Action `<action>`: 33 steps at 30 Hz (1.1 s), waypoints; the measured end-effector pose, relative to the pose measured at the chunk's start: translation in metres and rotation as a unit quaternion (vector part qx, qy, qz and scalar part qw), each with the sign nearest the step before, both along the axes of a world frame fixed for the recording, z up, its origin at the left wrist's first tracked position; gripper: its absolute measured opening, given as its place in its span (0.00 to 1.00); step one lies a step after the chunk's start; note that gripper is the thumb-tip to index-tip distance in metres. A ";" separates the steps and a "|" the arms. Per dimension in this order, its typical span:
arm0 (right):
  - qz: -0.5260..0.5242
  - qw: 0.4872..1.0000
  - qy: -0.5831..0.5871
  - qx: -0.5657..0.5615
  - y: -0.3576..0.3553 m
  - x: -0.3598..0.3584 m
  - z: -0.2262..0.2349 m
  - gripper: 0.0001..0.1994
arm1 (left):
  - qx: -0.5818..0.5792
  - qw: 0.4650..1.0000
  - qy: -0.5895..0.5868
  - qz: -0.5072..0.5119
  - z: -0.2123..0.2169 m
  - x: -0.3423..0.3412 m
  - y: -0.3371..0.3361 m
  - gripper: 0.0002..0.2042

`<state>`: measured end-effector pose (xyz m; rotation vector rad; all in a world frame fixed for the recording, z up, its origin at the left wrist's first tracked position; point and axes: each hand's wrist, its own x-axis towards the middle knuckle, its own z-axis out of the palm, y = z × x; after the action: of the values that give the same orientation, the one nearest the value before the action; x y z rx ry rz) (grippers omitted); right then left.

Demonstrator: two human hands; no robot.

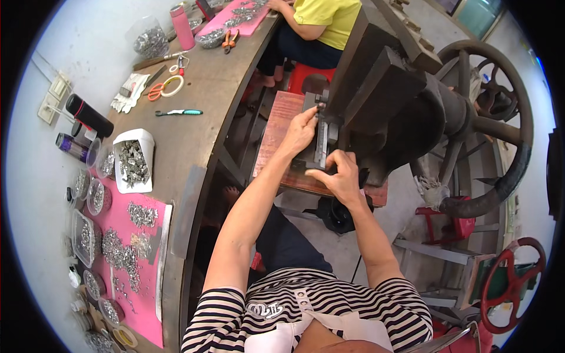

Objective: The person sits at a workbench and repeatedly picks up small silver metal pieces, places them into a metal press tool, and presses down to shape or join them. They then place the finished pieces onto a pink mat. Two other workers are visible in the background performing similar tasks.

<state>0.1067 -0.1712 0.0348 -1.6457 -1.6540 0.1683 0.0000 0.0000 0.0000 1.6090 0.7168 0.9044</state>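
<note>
Both hands at the dark metal die block (321,141) of a heavy hand press (400,106), on its reddish wooden platform (276,132). Left hand (301,130), at 11 o'clock of the block, pinches a small part against its top edge. Right hand (340,176), at 5 o'clock, fingers curled onto the block's lower end; grip closed. Long table (176,141) at 9 o'clock carries a white tray (134,160) of metal pieces.
</note>
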 end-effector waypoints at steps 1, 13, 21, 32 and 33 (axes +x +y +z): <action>0.002 1.000 -0.003 0.030 -0.004 -0.006 -0.002 0.21 | -0.006 0.999 0.035 -0.007 0.001 -0.003 -0.007 0.21; -0.332 0.866 0.146 0.345 -0.148 0.139 0.078 0.09 | 0.166 0.976 0.125 -0.065 0.014 -0.052 -0.076 0.54; -0.352 0.918 0.082 0.163 -0.155 0.144 0.209 0.13 | 0.205 0.967 0.146 -0.039 0.007 -0.043 -0.063 0.55; -0.227 0.968 0.099 0.026 -0.109 0.220 0.331 0.10 | 0.227 0.955 0.183 -0.046 0.018 -0.018 -0.045 0.54; -0.240 0.963 0.106 0.060 -0.122 0.216 0.314 0.11 | 0.228 0.954 0.188 -0.046 0.017 -0.020 -0.046 0.54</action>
<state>0.3227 -0.2935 0.3485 -1.8119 -1.0505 -0.0012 -0.0202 -0.0456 0.0169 2.2473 0.7171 0.7337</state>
